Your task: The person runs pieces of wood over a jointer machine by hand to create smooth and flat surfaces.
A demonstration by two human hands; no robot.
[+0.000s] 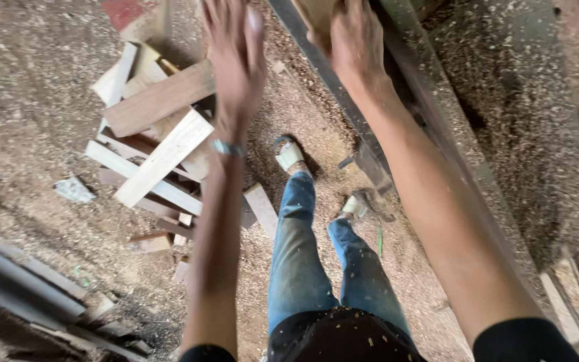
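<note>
Sawdust covers the floor (41,87) where cut boards (159,134) lie piled, while the right hand (353,40) grips a wood piece (316,12) at the machine rail (343,100); left hand (236,50) open, holding nothing

Lit softly and evenly by daylight, moderately bright, with no glare or blown highlights anywhere. Warm tone across the sawdust floor (28,100). Only faint, diffuse shadows, deepest beneath the pile of wood offcuts (159,144) at far left and under the dark machine edge (343,100) running far to near on the right. Motion blur on the left hand (236,57), its fingertips smeared, and slight softness on the right hand (355,43). Sharpest around the jeans (299,268) and the near forearms. Noticeable wide-angle stretching toward the edges, with the metal rails (21,285) at near left bowed and smeared, and the planks at near right softened
</note>
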